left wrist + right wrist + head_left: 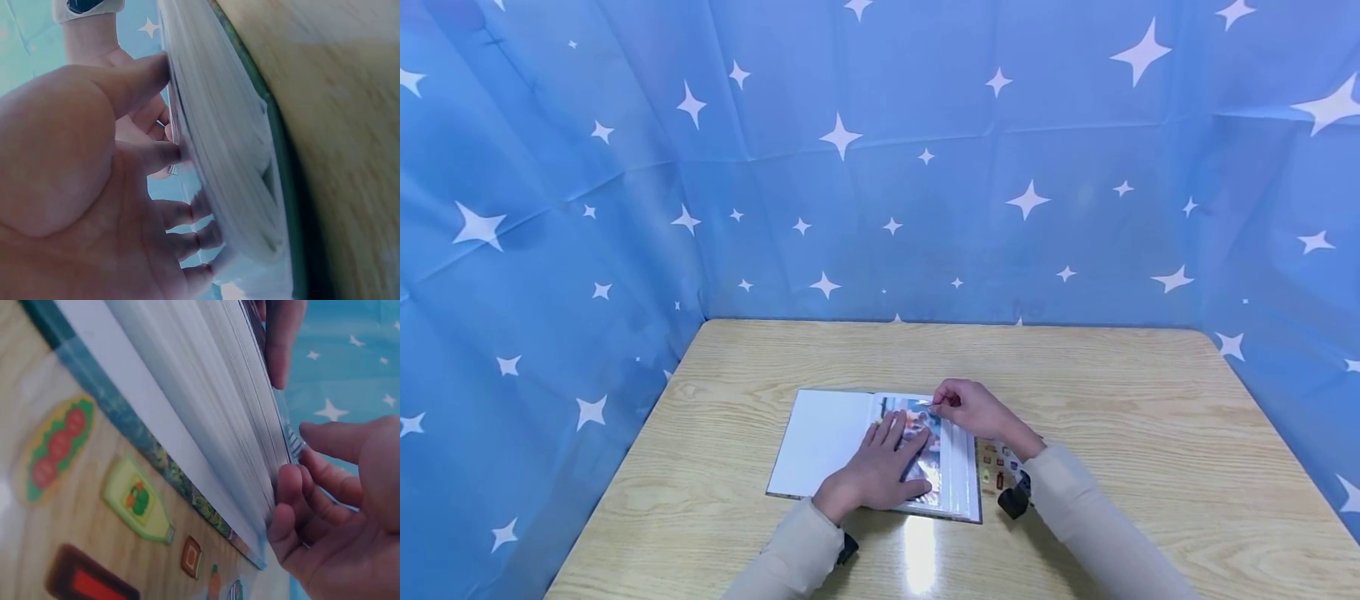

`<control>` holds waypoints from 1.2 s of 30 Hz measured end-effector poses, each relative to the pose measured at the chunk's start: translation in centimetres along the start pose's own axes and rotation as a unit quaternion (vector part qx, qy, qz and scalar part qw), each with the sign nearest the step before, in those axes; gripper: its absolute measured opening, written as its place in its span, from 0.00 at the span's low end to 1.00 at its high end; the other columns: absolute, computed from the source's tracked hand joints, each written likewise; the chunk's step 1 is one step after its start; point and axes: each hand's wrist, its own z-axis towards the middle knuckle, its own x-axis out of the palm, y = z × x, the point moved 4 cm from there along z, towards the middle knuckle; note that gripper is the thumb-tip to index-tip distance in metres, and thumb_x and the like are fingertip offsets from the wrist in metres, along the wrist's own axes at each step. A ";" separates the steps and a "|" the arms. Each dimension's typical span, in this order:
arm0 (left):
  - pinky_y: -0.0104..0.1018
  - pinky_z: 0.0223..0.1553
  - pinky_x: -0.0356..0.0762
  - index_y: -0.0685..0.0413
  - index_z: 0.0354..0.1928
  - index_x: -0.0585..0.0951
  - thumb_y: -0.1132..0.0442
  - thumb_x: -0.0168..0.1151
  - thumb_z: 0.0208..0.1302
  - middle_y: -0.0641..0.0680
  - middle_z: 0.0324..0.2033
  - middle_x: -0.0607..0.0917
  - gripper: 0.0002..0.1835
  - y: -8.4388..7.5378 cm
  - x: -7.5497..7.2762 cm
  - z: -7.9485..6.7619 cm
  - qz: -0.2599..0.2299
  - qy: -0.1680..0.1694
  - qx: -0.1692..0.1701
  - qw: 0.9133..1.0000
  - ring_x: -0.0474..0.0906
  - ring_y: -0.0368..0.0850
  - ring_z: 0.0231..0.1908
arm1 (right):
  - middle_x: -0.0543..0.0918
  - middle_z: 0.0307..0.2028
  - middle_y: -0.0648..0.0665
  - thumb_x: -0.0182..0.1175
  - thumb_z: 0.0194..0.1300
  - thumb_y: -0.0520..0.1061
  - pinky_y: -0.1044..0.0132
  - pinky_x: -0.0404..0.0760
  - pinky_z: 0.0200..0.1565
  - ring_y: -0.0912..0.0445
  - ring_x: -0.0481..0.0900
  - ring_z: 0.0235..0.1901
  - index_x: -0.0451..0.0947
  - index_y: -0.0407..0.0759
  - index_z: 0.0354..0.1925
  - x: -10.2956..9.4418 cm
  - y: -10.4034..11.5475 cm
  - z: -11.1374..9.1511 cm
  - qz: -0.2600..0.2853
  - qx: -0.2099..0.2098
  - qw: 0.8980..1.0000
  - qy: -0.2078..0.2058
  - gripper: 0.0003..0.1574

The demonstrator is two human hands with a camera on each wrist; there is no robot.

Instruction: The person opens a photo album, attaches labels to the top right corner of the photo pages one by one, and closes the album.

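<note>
on the tabletop (700, 467), the album (820, 442) lies open, a photo (933, 458) on its right-hand page. the left hand (880, 471) rests across that photo, fingers spread apart. at the page's far right part, the right hand (972, 408) has thumb and finger together, pinching a small striped piece (294, 440). stickers (1000, 473) lie just beside the album's right edge, near the right wrist.

An open album (820, 442) lies on the wooden desk (700, 517). The left hand (880, 472) spreads over its colourful picture (930, 458); the right hand (976, 410) has a pinching grip near the picture's upper right corner. Small stickers (1000, 481) lie beside the album.
</note>
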 end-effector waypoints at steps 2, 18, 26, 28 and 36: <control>0.57 0.75 0.41 0.44 0.79 0.53 0.38 0.50 0.71 0.62 0.78 0.43 0.40 0.0 0.0 0.0 0.003 0.002 -0.001 1.000 0.35 0.58 0.77 | 0.77 0.29 0.48 0.59 0.70 0.39 0.68 0.72 0.30 0.56 0.72 0.29 0.79 0.42 0.37 0.1 -0.1 0.1 -0.003 -0.002 1.000 -0.006 0.02; 0.55 0.75 0.42 0.42 0.79 0.53 0.37 0.52 0.70 0.60 0.78 0.44 0.41 -0.3 0.0 0.0 0.022 0.015 -0.026 0.999 0.36 0.57 0.77 | 0.74 0.27 0.48 0.65 0.64 0.38 0.66 0.70 0.30 0.56 0.70 0.28 0.78 0.43 0.37 1.0 -0.6 0.5 -0.005 0.048 0.998 -0.051 0.05; 0.56 0.75 0.42 0.42 0.79 0.53 0.37 0.51 0.70 0.60 0.78 0.44 0.41 -0.3 0.0 0.1 0.028 0.013 -0.025 0.999 0.36 0.57 0.77 | 0.73 0.27 0.48 0.66 0.64 0.39 0.65 0.69 0.30 0.55 0.69 0.27 0.77 0.44 0.40 0.7 -0.9 0.6 0.006 0.076 0.995 -0.059 0.08; 0.56 0.75 0.42 0.43 0.79 0.53 0.37 0.51 0.70 0.60 0.78 0.44 0.41 -0.3 -0.1 0.1 0.028 0.013 -0.024 0.999 0.37 0.57 0.77 | 0.73 0.27 0.48 0.67 0.64 0.40 0.65 0.69 0.31 0.55 0.70 0.27 0.77 0.44 0.40 0.7 -1.0 0.6 0.011 0.077 0.995 -0.062 0.08; 0.56 0.75 0.43 0.44 0.79 0.54 0.37 0.51 0.71 0.61 0.78 0.45 0.41 -0.4 -0.1 0.0 0.024 0.008 -0.019 1.000 0.37 0.58 0.77 | 0.73 0.26 0.48 0.63 0.66 0.37 0.66 0.70 0.30 0.56 0.69 0.26 0.76 0.42 0.40 0.7 -1.4 0.7 0.028 0.071 0.994 -0.078 0.05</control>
